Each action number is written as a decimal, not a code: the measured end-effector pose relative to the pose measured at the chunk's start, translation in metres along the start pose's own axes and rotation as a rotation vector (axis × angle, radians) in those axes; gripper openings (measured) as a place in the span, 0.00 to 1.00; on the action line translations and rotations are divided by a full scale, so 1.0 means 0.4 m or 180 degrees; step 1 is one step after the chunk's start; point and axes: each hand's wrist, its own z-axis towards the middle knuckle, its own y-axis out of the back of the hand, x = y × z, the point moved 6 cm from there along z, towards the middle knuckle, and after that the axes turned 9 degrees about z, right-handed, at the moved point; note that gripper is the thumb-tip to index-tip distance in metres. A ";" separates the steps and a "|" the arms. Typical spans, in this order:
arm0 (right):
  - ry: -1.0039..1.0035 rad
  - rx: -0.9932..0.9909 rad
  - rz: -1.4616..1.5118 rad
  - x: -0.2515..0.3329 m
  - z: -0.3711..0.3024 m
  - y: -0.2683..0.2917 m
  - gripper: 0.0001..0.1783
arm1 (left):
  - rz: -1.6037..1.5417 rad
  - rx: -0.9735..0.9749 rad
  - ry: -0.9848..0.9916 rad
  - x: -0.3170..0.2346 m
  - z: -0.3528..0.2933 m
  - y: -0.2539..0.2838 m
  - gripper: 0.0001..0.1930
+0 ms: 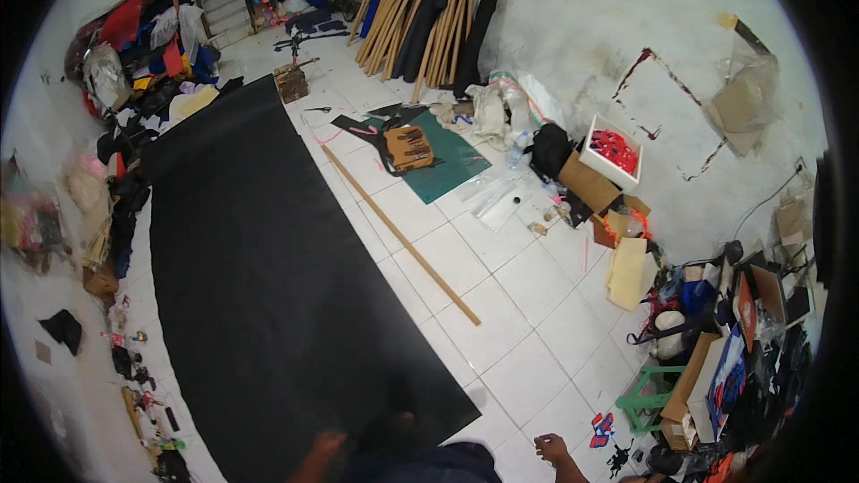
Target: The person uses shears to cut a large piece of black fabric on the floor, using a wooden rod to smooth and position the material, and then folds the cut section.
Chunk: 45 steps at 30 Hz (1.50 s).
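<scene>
Head view: The black sheet (250, 259) lay spread lengthwise on the tiled floor (528, 367), left of a wooden pole (403, 237). Spreading appeared largely complete; no cuts or markings were discernible, and any remaining work could not be determined. The left hand (329, 440) was blurred at the sheet's near end, its grip indeterminable. The right hand's (548, 447) grip was loosely parted, with nothing visibly held.

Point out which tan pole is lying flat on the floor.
The lone pole beside the black sheet; the other tan poles lean in a bunch by the wall.
</scene>
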 end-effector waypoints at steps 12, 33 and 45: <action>-0.0804 0.0299 -0.0040 0.258 0.385 -0.147 0.15 | -0.0872 -0.1267 -0.1137 -1.040 0.294 0.706 0.21; 0.2550 0.1012 -0.1042 2.806 1.063 -0.950 0.15 | -0.1109 -0.0162 0.1090 -1.422 0.816 1.042 0.23; 0.2562 0.1610 -0.2871 2.674 1.621 -1.102 0.17 | -0.2303 -0.2153 -0.0623 -2.150 1.089 2.054 0.18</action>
